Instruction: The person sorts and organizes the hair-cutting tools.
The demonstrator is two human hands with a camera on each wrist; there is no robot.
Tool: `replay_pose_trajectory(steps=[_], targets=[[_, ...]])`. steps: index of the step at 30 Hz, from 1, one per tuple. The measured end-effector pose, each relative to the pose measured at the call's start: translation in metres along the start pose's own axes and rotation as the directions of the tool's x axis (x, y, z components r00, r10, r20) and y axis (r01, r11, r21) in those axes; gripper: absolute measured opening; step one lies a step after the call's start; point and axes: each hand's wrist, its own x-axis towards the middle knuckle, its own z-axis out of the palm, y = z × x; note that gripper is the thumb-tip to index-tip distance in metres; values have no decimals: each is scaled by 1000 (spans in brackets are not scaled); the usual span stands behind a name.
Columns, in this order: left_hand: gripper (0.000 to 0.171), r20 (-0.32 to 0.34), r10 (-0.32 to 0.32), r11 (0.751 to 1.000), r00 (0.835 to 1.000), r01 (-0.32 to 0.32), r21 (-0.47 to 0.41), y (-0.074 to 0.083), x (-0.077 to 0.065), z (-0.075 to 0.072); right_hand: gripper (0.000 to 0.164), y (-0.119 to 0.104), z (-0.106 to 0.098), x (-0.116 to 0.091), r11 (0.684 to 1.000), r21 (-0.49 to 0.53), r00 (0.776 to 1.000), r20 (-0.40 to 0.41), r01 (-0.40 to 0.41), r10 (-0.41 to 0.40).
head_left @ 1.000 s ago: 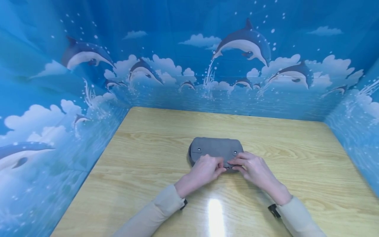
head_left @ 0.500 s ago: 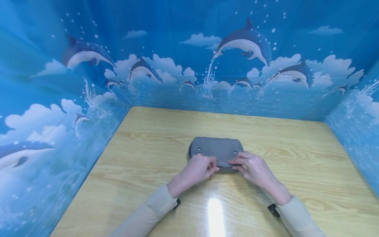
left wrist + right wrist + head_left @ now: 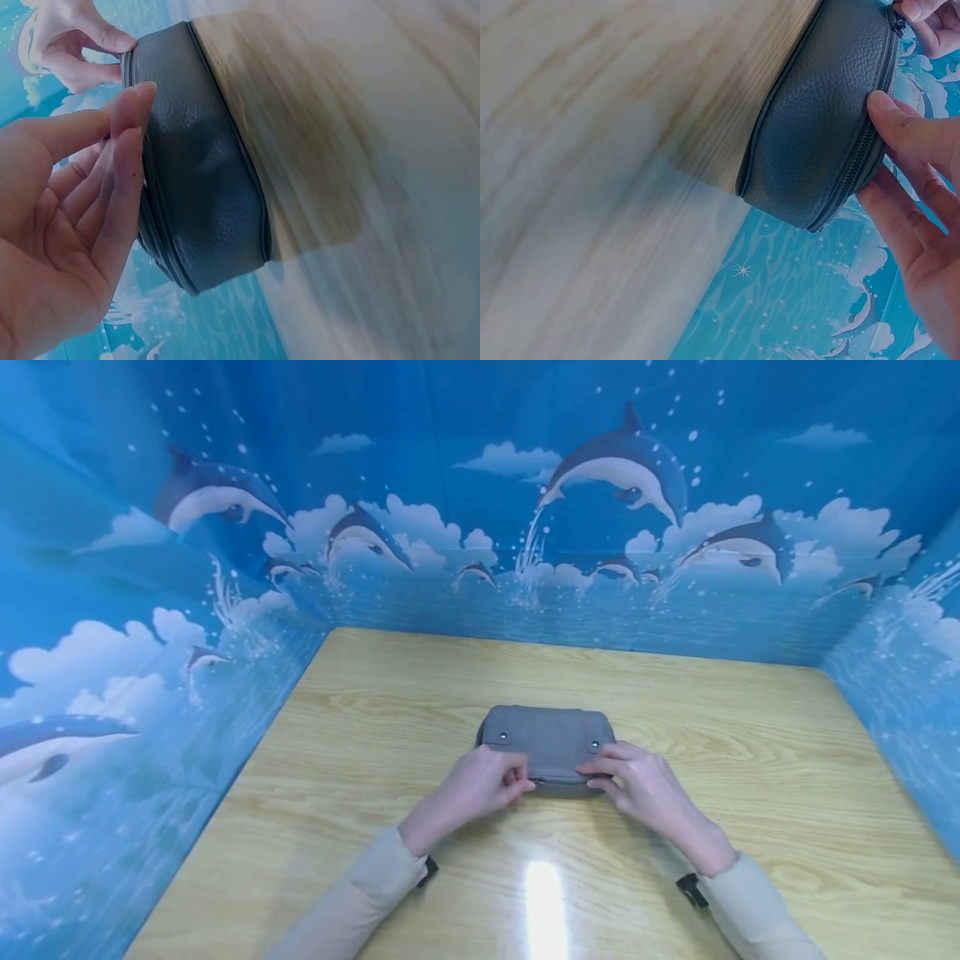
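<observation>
A grey leather-look zip pouch (image 3: pixel 551 735) with two metal studs on its top lies on the table. My left hand (image 3: pixel 480 779) pinches the zipper pull (image 3: pixel 898 25) between thumb and forefinger, left of the middle of the pouch's near side. The other fingers are curled in toward the palm in the left wrist view. At the near right corner, my right hand (image 3: pixel 643 783) grips the pouch edge, thumb below the zipper and fingers over the top. In the right wrist view the zipper teeth (image 3: pixel 853 171) run along the edge under this hand. What the pouch contains is hidden.
The wood-grain table (image 3: pixel 375 710) extends around the pouch. A blue dolphin-print curtain (image 3: pixel 465 535) closes in its back and sides. Lamp glare (image 3: pixel 545 902) shines on the tabletop in front of the hands.
My left hand has slid left along the near side of the pouch with the zipper pull. The right hand and the pouch have stayed nearly in place.
</observation>
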Motion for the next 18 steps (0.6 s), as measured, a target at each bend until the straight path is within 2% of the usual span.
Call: replay_pose_trajectory(steps=[6,12,18], targets=[[20,-1,11,999,1000,-11,-32,-9,-8,-8,31,1,0,0,1000,2,1000,-4,2,-2],[18,30,17,995,999,-14,-94,-22,-15,-13,30,1,1,-1,1000,4,1000,-15,8,-8],[15,51,34,990,998,-27,-139,-29,-17,-15,29,1,3,0,1000,4,1000,-16,16,-16]])
